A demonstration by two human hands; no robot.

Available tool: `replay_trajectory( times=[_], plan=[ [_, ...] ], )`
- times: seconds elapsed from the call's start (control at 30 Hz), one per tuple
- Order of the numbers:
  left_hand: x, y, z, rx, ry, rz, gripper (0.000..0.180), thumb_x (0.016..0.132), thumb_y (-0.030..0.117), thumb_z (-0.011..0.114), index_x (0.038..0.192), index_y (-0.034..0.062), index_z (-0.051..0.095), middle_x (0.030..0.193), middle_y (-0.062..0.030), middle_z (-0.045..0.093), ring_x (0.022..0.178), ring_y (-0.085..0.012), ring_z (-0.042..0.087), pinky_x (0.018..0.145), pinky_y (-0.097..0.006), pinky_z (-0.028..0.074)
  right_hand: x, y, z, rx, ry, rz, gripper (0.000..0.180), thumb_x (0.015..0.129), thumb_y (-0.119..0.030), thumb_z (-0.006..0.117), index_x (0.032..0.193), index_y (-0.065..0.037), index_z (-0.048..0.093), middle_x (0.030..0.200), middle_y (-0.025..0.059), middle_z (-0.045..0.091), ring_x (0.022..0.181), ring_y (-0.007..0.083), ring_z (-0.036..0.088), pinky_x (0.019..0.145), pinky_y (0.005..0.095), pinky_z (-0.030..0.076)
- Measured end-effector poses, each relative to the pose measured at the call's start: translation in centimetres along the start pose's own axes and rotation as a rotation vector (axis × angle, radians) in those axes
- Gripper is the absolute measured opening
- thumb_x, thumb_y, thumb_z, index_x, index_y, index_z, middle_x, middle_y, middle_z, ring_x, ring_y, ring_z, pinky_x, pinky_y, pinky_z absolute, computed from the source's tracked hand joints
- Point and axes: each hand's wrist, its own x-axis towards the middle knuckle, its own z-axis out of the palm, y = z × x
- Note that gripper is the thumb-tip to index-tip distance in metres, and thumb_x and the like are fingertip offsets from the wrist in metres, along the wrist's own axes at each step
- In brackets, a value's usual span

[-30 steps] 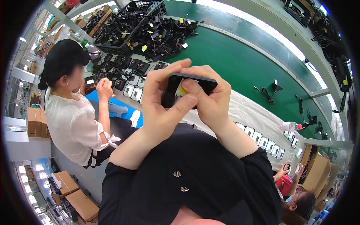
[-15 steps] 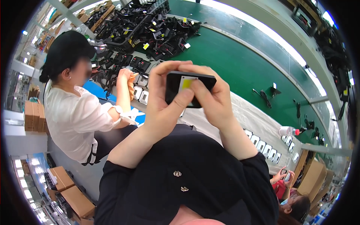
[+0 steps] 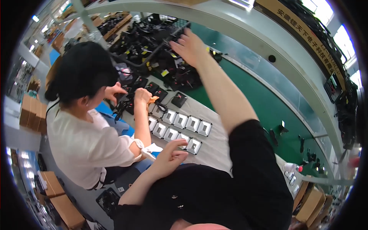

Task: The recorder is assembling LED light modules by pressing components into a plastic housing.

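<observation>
**Right hand stretched over the pile of black parts**

A long green table is seen, carrying a heap of black plastic parts with cables and yellow tags at its far end. The right hand is extended over that heap, fingers spread and empty, the parts lying directly beneath and just beyond them. Nearer, rows of square silver-framed lamps are laid out; the left hand is held loosely curled beside them, grasping nothing.

You have seven silver-framed square panels laid in two rows on the desk: four in the far row, three in the near one. One co-worker sits at your left. Two of your hands show, left hand and right hand.
</observation>
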Motion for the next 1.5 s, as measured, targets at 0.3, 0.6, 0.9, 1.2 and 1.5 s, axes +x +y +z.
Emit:
replay_trajectory(
  times=[0.3,0.6,0.9,1.2,1.5],
  plan=[
    [2.8,2.2,-0.8,-0.085,0.07,-0.275,0.035,0.09,0.006,0.051,0.124,0.0008,0.043,0.124,-0.0084,0.048,0.102,-0.0171,0.058,0.076,-0.023,0.047,-5.2,2.8,-23.8,-1.599,0.638,-0.512,0.045,0.066,-0.019,0.067,0.107,-0.001,0.059,0.102,0.0204,0.059,0.102,0.0349,0.052,0.091,0.0412,0.043],
    [5.4,2.7,4.6,-0.021,0.048,-0.428,0.029,0.091,0.008,0.049,0.12,0.0021,0.046,0.119,-0.0092,0.052,0.099,-0.0173,0.059,0.075,-0.023,0.047,-32.4,-13.7,-47.6,-1.556,1.773,0.394,0.073,0.077,-0.047,0.06,0.139,-0.035,0.023,0.12,0.0206,0.046,0.108,0.0343,0.051,0.09,0.0445,0.043],
    [5.7,4.6,9.0,0.108,0.056,-0.442,0.029,0.091,0.007,0.049,0.119,0.0019,0.046,0.117,-0.0079,0.053,0.099,-0.0148,0.058,0.077,-0.023,0.046,-34.2,-15.1,-55.4,-1.506,1.509,-0.075,0.02,0.076,-0.032,0.065,0.076,-0.012,0.065,0.077,0.0068,0.067,0.075,0.027,0.064,0.07,0.0377,0.049],
    [13.2,8.7,13.4,0.132,-0.045,0.001,0.05,0.093,0.016,0.046,0.139,0.0095,0.029,0.138,-0.0106,0.035,0.103,-0.0175,0.058,0.081,-0.028,0.046,-30.9,-9.0,-24.6,-0.572,0.602,-0.675,0.009,0.084,-0.005,0.062,0.092,-0.001,0.06,0.072,-0.0045,0.055,0.063,0.0004,0.047,0.054,0.0147,0.035],
    [11.1,10.5,11.8,-0.384,-0.045,0.035,0.043,0.097,0.026,0.033,0.138,0.0133,0.026,0.126,-0.0135,0.045,0.108,-0.026,0.054,0.081,-0.043,0.052,-34.7,-4.9,-8.1,-1.06,0.066,-0.497,0.052,0.077,-0.002,0.064,0.126,-0.003,0.047,0.087,0.0094,0.063,0.077,0.016,0.062,0.061,0.0285,0.048]
  ],
)
